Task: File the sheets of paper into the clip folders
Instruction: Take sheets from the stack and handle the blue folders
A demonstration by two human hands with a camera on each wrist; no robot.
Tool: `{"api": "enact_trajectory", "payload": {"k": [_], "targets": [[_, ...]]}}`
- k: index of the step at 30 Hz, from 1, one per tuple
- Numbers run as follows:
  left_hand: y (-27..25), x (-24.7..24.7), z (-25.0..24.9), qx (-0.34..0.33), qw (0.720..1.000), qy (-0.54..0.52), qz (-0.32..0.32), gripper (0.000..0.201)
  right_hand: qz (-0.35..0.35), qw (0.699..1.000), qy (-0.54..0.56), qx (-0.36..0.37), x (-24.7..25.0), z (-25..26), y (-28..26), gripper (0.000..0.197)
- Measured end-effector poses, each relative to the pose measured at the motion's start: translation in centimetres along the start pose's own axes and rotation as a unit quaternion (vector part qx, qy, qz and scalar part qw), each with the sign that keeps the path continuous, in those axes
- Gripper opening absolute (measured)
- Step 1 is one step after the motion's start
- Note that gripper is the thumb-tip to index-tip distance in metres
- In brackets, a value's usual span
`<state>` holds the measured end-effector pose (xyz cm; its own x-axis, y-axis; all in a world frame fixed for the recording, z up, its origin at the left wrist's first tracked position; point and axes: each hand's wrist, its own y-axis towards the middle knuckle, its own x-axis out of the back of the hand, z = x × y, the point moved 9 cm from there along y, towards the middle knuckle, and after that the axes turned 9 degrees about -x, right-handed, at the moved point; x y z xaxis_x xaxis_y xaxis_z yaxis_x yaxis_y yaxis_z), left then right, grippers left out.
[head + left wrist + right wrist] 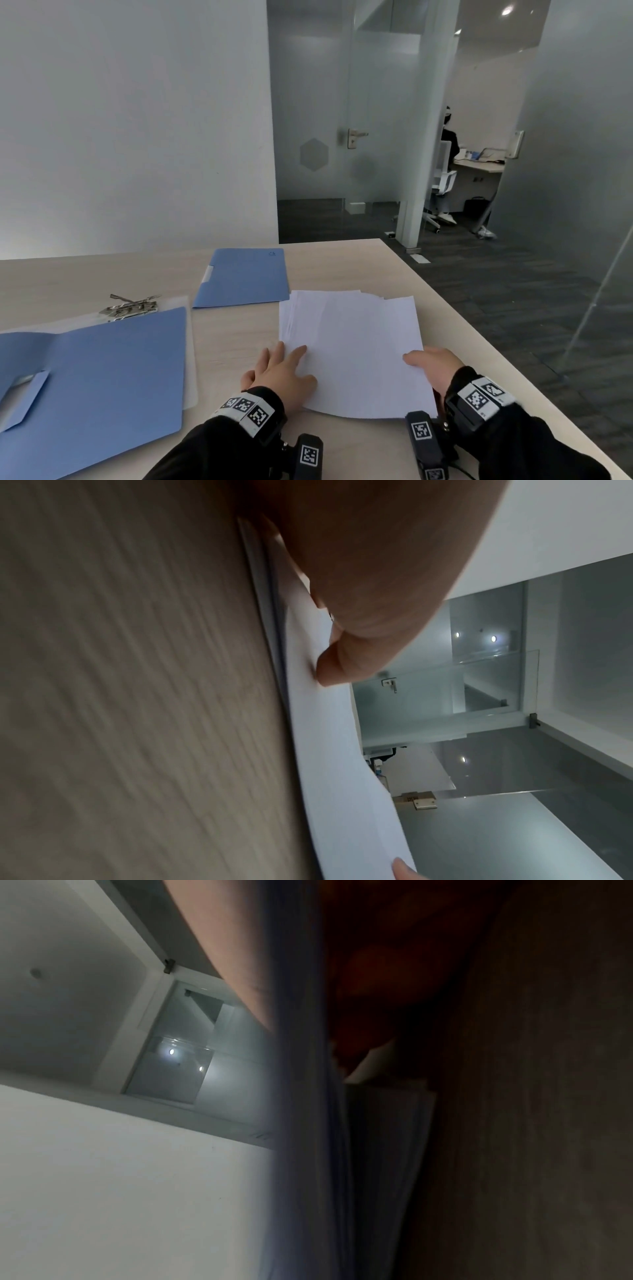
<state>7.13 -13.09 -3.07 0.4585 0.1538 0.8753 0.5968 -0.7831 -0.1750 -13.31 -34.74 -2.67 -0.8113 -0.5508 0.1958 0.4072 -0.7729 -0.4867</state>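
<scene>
A stack of white paper sheets [349,339] lies on the table in front of me. My left hand [289,363] rests flat on its near left edge, fingers straight, and in the left wrist view its thumb [330,669] presses on the top sheet [342,750]. My right hand [426,361] grips the near right edge, thumb on top. In the right wrist view its fingers [377,988] lie under the lifted sheets [308,1123]. An open blue clip folder [102,387] with a raised metal clip [132,308] lies to the left. A closed blue folder [243,277] lies behind.
The wooden table [233,342] ends at a right edge close to the paper stack, with dark floor beyond. A white wall stands behind the table. Glass partitions and a door [356,137] are further back, and a person sits at a far desk.
</scene>
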Motion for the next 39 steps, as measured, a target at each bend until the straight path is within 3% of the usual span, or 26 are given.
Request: {"api": "enact_trajectory", "payload": {"k": [3, 8, 14, 18, 22, 25, 30, 33, 36, 39], "targets": [[0.0, 0.1, 0.2, 0.000, 1.000, 0.001, -0.005, 0.074, 0.006, 1.000, 0.002, 0.014, -0.2, 0.1, -0.6, 0.010], [-0.2, 0.4, 0.0, -0.012, 1.000, -0.020, -0.013, 0.065, -0.013, 0.999, 0.025, 0.034, 0.5, -0.2, -2.3, 0.011], [-0.4, 1.8, 1.1, -0.006, 0.979, -0.186, -0.086, 0.066, -0.019, 0.994, 0.076, 0.076, 1.7, -0.4, -4.1, 0.013], [-0.6, 1.9, 0.7, -0.021, 0.961, -0.260, -0.089, 0.062, -0.003, 0.994, 0.083, 0.071, 1.7, -0.7, -4.5, 0.013], [-0.7, 0.9, 0.5, -0.020, 0.960, -0.272, -0.064, 0.061, 0.016, 0.998, 0.044, 0.044, 0.9, -1.2, -4.0, 0.019], [-0.6, 1.1, 0.7, -0.022, 0.956, -0.285, -0.071, 0.058, 0.017, 0.998, 0.017, 0.061, 0.8, -0.9, -4.0, 0.024], [-1.2, 2.8, 1.2, -0.022, 0.955, -0.264, -0.135, 0.055, 0.040, 0.990, 0.062, 0.119, 0.6, -0.1, -6.0, 0.024], [-1.7, 4.5, -0.3, -0.060, 0.920, -0.348, -0.171, 0.054, 0.071, 0.978, 0.116, 0.157, 0.1, 0.4, -7.3, 0.023], [-2.7, 6.1, -2.8, -0.101, 0.861, -0.462, -0.185, 0.024, 0.103, 0.964, 0.160, 0.186, -0.6, 1.3, -8.5, 0.024], [-4.4, 8.1, -4.8, -0.151, 0.822, -0.508, -0.210, 0.021, 0.124, 0.946, 0.210, 0.213, -0.7, 2.6, -9.5, 0.023]]}}
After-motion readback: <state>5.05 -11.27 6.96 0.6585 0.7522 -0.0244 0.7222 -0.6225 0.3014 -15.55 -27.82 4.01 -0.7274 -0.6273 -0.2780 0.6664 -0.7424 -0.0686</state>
